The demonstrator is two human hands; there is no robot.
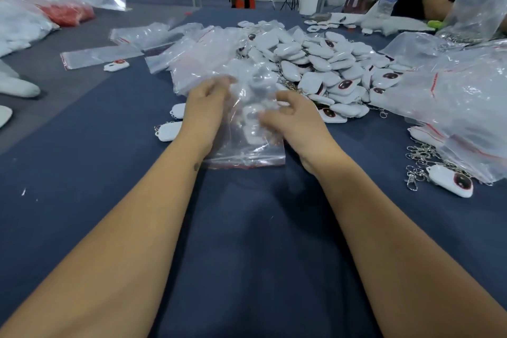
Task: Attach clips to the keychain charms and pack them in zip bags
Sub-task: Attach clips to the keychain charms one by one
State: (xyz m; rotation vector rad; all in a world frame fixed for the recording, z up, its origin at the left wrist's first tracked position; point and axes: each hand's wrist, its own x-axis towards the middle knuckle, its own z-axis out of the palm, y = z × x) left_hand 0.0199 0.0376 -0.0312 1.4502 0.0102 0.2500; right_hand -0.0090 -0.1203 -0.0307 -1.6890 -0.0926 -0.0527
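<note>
The left hand (204,107) and the right hand (293,121) both grip a clear zip bag (247,143) with curled fingers, on the blue table (247,228). A white charm (251,125) lies inside it, and the pile of charms (323,63) is just behind.

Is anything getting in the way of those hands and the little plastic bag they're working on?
Nothing visible does. Both hands already hold the zip bag: the left hand at its left side, the right hand at its right, with a white charm showing through the plastic. The charm pile lies beyond the bag.
</note>
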